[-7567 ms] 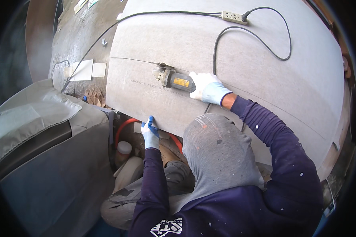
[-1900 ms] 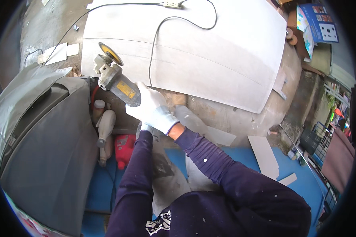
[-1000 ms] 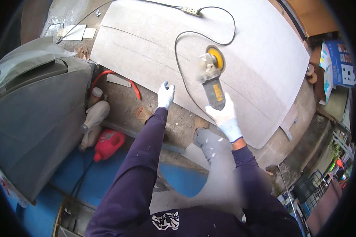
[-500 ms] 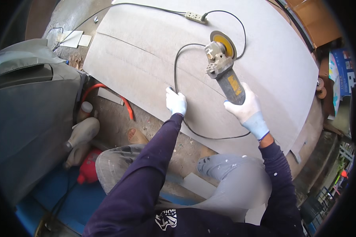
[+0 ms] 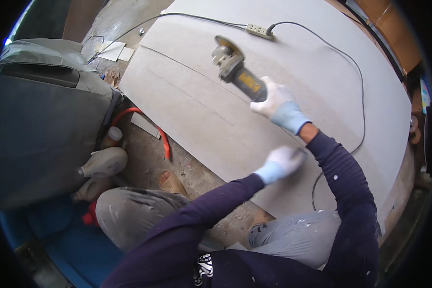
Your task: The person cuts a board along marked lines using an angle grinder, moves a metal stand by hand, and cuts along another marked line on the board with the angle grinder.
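Note:
An angle grinder (image 5: 247,84) with a yellow-faced disc is held up over a large pale board (image 5: 187,110). My right hand (image 5: 275,100), in a white and light-blue glove, is closed round the rear of its dark body. The disc points away to the upper left. Low over the board's near part is my left hand (image 5: 284,163), gloved alike and smeared by motion. Its fingers are too blurred to show whether they hold anything. A black cord (image 5: 363,105) bends down the board's right side and passes behind my right arm.
The cord joins a power strip (image 5: 259,31) at the board's far edge. To the left stand a grey covered object (image 5: 43,129), an orange hose (image 5: 164,144), a capped jar (image 5: 113,136) and a pale bottle (image 5: 105,162). My sandalled foot (image 5: 172,181) is beside the board.
My right hand has carried the grinder left, its disc turning further left. My left hand has left the cord's loop and moved right and nearer me. The cord now runs along the right side.

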Demonstrator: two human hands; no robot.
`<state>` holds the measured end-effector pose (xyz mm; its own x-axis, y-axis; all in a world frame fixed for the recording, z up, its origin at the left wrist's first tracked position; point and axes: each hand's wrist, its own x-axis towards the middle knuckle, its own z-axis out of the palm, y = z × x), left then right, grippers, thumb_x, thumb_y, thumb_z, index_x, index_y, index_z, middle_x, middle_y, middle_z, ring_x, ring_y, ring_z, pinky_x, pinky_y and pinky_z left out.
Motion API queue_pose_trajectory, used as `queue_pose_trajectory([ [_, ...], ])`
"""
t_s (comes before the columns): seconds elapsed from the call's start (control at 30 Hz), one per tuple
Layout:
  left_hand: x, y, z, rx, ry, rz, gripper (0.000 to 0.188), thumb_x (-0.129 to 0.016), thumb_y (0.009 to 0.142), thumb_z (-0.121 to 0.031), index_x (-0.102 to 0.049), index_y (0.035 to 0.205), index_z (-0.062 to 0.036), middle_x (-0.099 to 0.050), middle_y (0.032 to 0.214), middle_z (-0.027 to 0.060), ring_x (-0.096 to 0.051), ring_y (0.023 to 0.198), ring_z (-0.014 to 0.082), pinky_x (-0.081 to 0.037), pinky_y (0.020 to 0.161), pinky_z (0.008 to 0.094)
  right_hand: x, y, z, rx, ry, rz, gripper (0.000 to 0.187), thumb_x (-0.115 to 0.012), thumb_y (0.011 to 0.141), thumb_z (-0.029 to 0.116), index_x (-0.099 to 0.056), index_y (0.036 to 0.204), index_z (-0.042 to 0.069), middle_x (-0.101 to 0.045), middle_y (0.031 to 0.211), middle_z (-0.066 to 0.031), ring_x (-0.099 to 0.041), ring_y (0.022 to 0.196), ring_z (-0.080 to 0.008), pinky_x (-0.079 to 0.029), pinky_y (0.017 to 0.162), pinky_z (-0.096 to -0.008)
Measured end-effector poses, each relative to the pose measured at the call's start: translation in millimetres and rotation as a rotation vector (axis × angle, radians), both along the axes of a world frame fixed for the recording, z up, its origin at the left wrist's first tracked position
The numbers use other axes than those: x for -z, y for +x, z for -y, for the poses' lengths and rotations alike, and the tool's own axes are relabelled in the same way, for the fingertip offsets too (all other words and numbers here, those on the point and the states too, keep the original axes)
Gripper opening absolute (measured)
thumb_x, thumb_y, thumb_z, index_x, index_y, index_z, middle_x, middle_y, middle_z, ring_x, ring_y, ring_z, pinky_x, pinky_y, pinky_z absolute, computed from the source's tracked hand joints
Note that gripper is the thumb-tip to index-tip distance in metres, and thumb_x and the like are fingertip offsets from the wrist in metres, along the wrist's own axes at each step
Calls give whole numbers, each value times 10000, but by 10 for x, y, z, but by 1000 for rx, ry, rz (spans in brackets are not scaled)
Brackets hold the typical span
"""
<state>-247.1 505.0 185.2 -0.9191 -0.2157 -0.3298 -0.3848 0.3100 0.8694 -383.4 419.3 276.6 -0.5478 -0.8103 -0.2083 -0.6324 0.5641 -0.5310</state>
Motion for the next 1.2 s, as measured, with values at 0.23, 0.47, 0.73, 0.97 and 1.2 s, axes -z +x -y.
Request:
queue_pose_trajectory([
  [0.23,653,1404,1509,-1194,-653,175,518,-717,937,-244,-593,1384,-11,-623,1282,210,-552,1252,365,-434,1094,486,721,410,466,-194,10,138,554,-759,785,351,-602,1179,-6,-735,989,-279,-727,964,-442,-575,883,-491],
  [0.47,932,2016,1684,-1501,429,-35,811,-812,879,-79,-370,1559,-52,-580,1411,141,-619,1214,295,-554,966,399,1003,455,703,-211,18,154,533,-723,802,324,-594,1194,-13,-731,1064,-278,-719,1014,-434,-571,897,-491],
  [0.73,1105,2287,1754,-1368,716,-3,509,-765,925,-68,-541,1380,-107,-670,1272,91,-675,1118,282,-601,846,476,1096,533,814,-208,89,128,609,-733,823,325,-593,1301,-27,-748,1137,-230,-735,1065,-375,-587,923,-457],
  [0.97,1012,2241,1722,-1369,678,42,432,-719,975,-99,-576,1382,-77,-680,1292,87,-664,1165,285,-562,951,516,1077,503,814,-175,110,140,548,-718,832,286,-611,1282,-9,-752,1119,-229,-742,1040,-380,-596,901,-459],
  [1.2,1026,2279,1749,-1363,696,37,502,-761,939,-86,-540,1388,-117,-669,1283,92,-671,1134,294,-580,891,526,1192,489,835,-196,87,161,621,-712,816,348,-579,1308,-8,-745,1099,-243,-733,1024,-404,-588,895,-482],
])
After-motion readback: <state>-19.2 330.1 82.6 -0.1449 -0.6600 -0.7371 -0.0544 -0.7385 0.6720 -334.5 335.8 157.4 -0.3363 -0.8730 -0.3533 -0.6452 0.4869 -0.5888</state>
